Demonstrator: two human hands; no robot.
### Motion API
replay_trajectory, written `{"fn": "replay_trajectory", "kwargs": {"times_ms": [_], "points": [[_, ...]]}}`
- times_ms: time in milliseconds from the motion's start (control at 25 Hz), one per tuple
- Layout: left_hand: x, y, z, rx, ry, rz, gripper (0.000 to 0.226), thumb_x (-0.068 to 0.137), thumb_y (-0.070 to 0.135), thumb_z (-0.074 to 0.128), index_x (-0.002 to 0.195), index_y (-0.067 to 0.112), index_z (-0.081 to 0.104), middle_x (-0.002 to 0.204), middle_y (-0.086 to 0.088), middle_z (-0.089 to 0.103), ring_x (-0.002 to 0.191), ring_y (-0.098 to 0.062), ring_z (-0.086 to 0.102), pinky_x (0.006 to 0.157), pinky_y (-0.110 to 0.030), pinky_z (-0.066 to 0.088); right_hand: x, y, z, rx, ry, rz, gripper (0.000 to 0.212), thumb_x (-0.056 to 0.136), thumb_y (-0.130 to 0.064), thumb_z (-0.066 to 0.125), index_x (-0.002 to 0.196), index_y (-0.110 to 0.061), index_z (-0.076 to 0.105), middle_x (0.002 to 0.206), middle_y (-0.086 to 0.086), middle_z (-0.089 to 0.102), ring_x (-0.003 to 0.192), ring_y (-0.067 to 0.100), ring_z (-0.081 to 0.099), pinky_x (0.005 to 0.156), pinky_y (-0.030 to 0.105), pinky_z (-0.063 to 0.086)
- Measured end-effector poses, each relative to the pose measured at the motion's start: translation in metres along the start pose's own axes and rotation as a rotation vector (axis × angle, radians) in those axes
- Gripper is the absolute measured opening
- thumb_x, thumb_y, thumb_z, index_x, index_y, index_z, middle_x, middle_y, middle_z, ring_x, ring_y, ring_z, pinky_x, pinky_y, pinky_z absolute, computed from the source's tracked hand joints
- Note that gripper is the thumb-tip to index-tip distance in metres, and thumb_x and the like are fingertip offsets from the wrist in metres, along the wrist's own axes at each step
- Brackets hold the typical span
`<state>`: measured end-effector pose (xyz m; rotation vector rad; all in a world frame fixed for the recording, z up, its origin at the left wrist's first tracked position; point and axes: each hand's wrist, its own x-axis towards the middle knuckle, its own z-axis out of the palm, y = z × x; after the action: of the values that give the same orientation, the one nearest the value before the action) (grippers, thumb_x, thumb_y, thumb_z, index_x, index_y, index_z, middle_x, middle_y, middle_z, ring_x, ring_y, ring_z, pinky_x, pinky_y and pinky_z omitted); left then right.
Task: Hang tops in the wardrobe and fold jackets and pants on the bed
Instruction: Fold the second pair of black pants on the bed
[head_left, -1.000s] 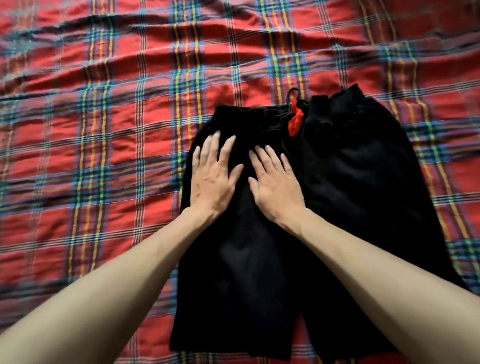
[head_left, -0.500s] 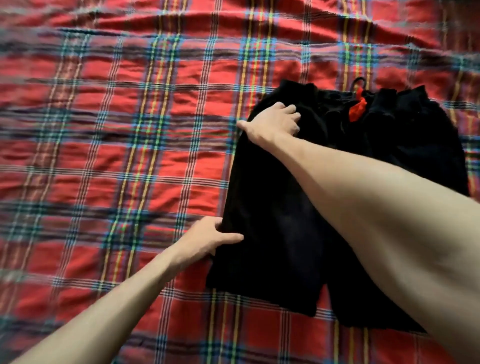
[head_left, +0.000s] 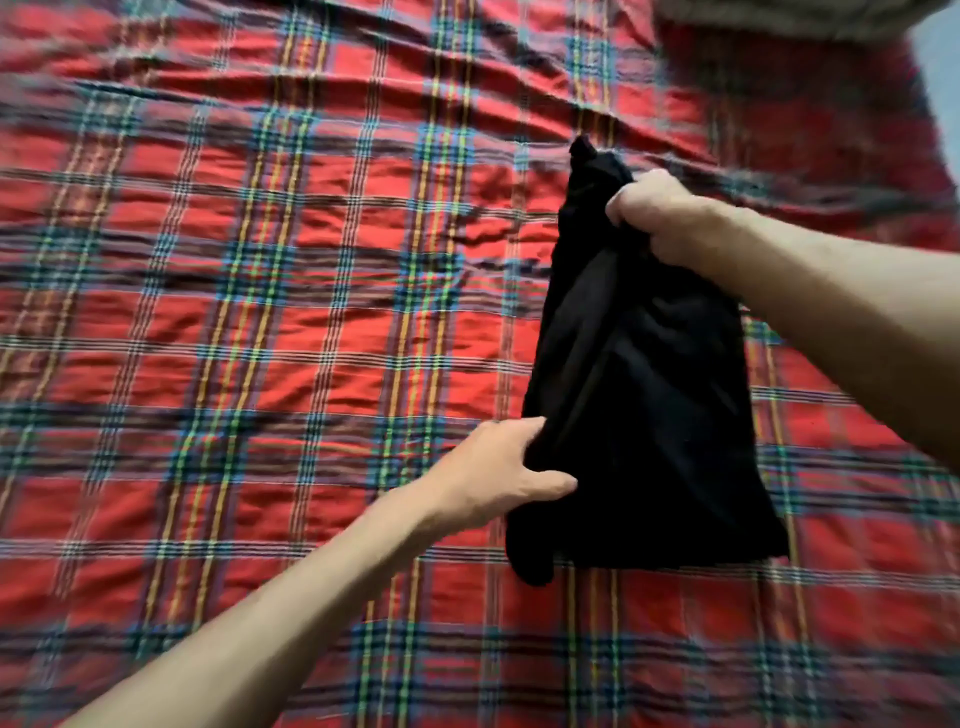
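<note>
Half a second back the black shorts (head_left: 649, 395) lay spread open on the plaid bedspread (head_left: 260, 312); now one half has been carried over the other, and they sit as a narrow doubled panel right of centre. Nearest me, my left hand (head_left: 498, 473) is closed on the lower left edge of the cloth, thumb lying across the top and fingers tucked under, close to the hem end. Farther out, my right hand (head_left: 660, 218) is balled into a fist around the bunched waistband, with a peak of fabric poking up beyond the knuckles. The long axis runs from the hem near me up and away to the waist, slightly tilted, with the hands at opposite ends. I judge the next fold turns on that line: the far waist end comes toward me over the hem. At the far right corner a blurred pale shape shows; I cannot tell what it is.
</note>
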<state>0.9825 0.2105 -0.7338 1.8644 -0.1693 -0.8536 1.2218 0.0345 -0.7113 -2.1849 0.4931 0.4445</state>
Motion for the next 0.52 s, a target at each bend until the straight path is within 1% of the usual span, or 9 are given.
{"fn": "replay_trajectory", "kwargs": {"times_ms": [40, 80, 120, 160, 240, 280, 400, 440, 520], "points": [[0.014, 0.021, 0.021, 0.049, -0.020, 0.019, 0.056, 0.077, 0.051, 0.067, 0.122, 0.017, 0.061, 0.120, 0.002, 0.068, 0.113, -0.010, 0.061, 0.096, -0.032, 0.050, -0.002, 0.009, -0.034, 0.043, 0.014, 0.010, 0.018, 0.069, 0.004, 0.050, 0.069, -0.013, 0.044, 0.065, 0.005, 0.045, 0.056, 0.020, 0.047, 0.042, 0.015, 0.035], [0.032, 0.038, 0.045, 0.079, -0.031, 0.015, 0.065, 0.077, 0.056, 0.065, 0.127, 0.014, 0.057, 0.127, -0.002, 0.065, 0.119, -0.014, 0.058, 0.098, -0.031, 0.047, 0.002, 0.025, -0.063, 0.089, 0.030, 0.020, 0.018, 0.063, 0.004, 0.049, 0.067, -0.014, 0.045, 0.064, 0.005, 0.045, 0.054, 0.019, 0.047, 0.047, 0.018, 0.037], [0.048, 0.055, 0.072, 0.097, -0.043, 0.000, 0.066, 0.080, 0.055, 0.066, 0.128, 0.011, 0.056, 0.129, -0.005, 0.063, 0.121, -0.018, 0.057, 0.096, -0.030, 0.044, 0.010, 0.047, -0.086, 0.145, 0.034, 0.027, 0.019, 0.060, 0.003, 0.047, 0.067, -0.014, 0.045, 0.064, 0.005, 0.044, 0.052, 0.017, 0.047, 0.048, 0.019, 0.038], [0.067, 0.067, 0.100, 0.107, -0.049, -0.021, 0.058, 0.083, 0.050, 0.067, 0.124, 0.010, 0.056, 0.127, -0.007, 0.063, 0.118, -0.021, 0.058, 0.091, -0.030, 0.044, 0.021, 0.072, -0.104, 0.195, 0.022, 0.040, 0.020, 0.058, 0.004, 0.045, 0.067, -0.014, 0.046, 0.064, 0.005, 0.044, 0.050, 0.016, 0.046, 0.047, 0.018, 0.039], [0.099, 0.075, 0.153, 0.082, -0.053, -0.099, 0.031, 0.086, 0.038, 0.067, 0.100, 0.013, 0.055, 0.107, -0.011, 0.067, 0.100, -0.027, 0.064, 0.073, -0.031, 0.044, 0.042, 0.128, -0.113, 0.257, -0.025, 0.076, 0.026, 0.053, 0.004, 0.042, 0.071, -0.014, 0.049, 0.064, 0.005, 0.048, 0.052, 0.016, 0.048, 0.048, 0.019, 0.042], [0.115, 0.077, 0.177, 0.084, -0.048, -0.149, 0.025, 0.086, 0.033, 0.066, 0.090, 0.015, 0.050, 0.099, -0.012, 0.067, 0.091, -0.031, 0.066, 0.066, -0.033, 0.044, 0.052, 0.156, -0.112, 0.284, -0.068, 0.093, 0.030, 0.052, 0.004, 0.041, 0.074, -0.014, 0.051, 0.063, 0.004, 0.052, 0.053, 0.016, 0.051, 0.051, 0.020, 0.045], [0.147, 0.081, 0.220, 0.194, 0.010, -0.228, 0.026, 0.083, 0.028, 0.062, 0.084, 0.015, 0.040, 0.090, -0.018, 0.062, 0.083, -0.041, 0.059, 0.064, -0.036, 0.040, 0.082, 0.204, -0.105, 0.439, -0.199, 0.058, 0.044, 0.050, 0.002, 0.042, 0.087, -0.014, 0.058, 0.073, 0.005, 0.058, 0.060, 0.019, 0.057, 0.062, 0.028, 0.050], [0.150, 0.085, 0.226, 0.217, 0.037, -0.230, 0.028, 0.083, 0.028, 0.061, 0.082, 0.014, 0.037, 0.083, -0.014, 0.058, 0.076, -0.039, 0.054, 0.062, -0.036, 0.038, 0.086, 0.201, -0.107, 0.524, -0.219, 0.052, 0.045, 0.053, 0.001, 0.043, 0.091, -0.014, 0.059, 0.077, 0.007, 0.058, 0.064, 0.021, 0.058, 0.063, 0.029, 0.050], [0.152, 0.094, 0.232, 0.209, 0.084, -0.221, 0.027, 0.083, 0.029, 0.059, 0.080, 0.017, 0.035, 0.075, -0.008, 0.053, 0.064, -0.032, 0.051, 0.056, -0.037, 0.037, 0.096, 0.190, -0.113, 0.645, -0.277, 0.022, 0.040, 0.062, 0.006, 0.041, 0.089, -0.014, 0.061, 0.080, 0.008, 0.061, 0.068, 0.024, 0.060, 0.066, 0.031, 0.052]]}}
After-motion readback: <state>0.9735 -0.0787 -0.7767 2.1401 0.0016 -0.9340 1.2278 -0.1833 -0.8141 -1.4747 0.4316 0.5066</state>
